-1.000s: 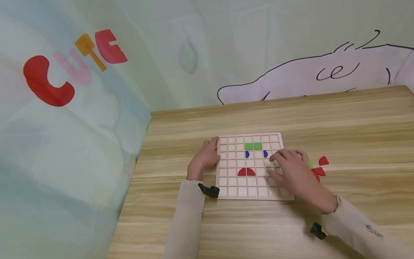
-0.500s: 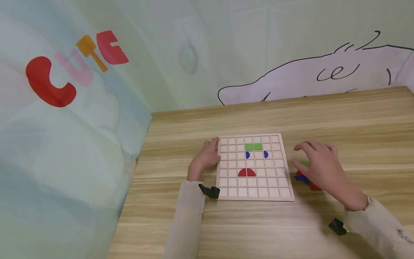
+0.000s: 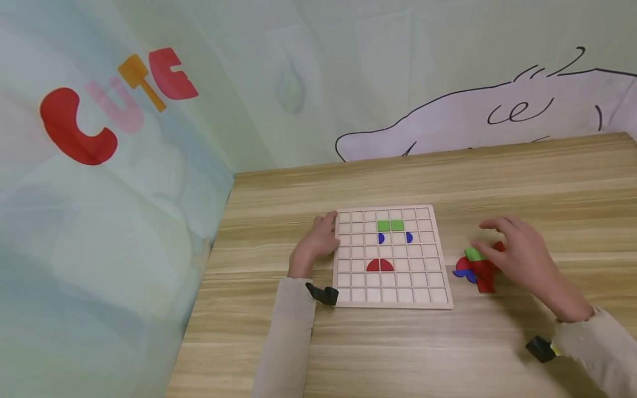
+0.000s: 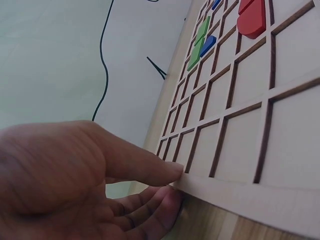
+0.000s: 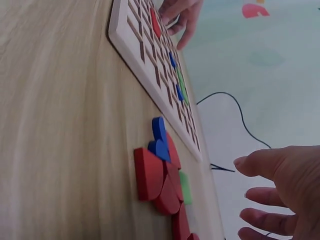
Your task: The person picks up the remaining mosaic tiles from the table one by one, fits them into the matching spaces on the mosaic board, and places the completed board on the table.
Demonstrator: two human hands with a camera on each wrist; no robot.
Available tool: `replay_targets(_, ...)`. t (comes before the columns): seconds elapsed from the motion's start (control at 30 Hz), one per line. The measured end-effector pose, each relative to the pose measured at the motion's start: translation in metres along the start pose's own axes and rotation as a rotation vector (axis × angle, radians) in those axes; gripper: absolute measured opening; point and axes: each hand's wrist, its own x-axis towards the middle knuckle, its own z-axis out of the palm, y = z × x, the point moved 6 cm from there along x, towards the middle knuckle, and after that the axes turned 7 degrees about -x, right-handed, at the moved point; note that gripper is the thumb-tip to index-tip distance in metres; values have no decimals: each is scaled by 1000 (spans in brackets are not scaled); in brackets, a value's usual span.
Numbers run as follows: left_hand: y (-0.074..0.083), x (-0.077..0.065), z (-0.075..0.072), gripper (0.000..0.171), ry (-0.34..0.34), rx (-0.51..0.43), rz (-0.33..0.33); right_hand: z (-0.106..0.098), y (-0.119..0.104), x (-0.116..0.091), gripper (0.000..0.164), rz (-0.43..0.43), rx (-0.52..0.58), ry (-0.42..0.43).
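Wooden grid board (image 3: 393,305), pinched by the left hand (image 3: 318,239) and extending rightward from it: cells (image 3: 344,279) hold green squares (image 3: 384,225), blue half-discs (image 3: 381,238), red quarter-discs (image 3: 386,266); loose pieces (image 3: 480,270) lie below the spread-fingered right hand (image 3: 522,255), apparently untouched.

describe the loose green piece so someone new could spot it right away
On the wooden table, find the pale grid board. Just right of it in the head view, near the right hand, lies a small heap of loose pieces. The green piece is the only green one showing there, among red and blue ones.
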Motion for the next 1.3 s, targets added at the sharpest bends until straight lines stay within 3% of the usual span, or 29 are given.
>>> replay_targets(0.53, -3, 1, 0, 75, -1, 4, 2, 11, 33, -13, 47, 180, -19, -141)
replay_targets(0.87, -2, 0, 1, 74, -8, 3, 2, 14, 40, -18, 45, 205, -23, -173)
replay_targets(1.3, 0, 0, 0, 74, 1, 6, 5, 16, 45, -20, 40, 199, -29, -135)
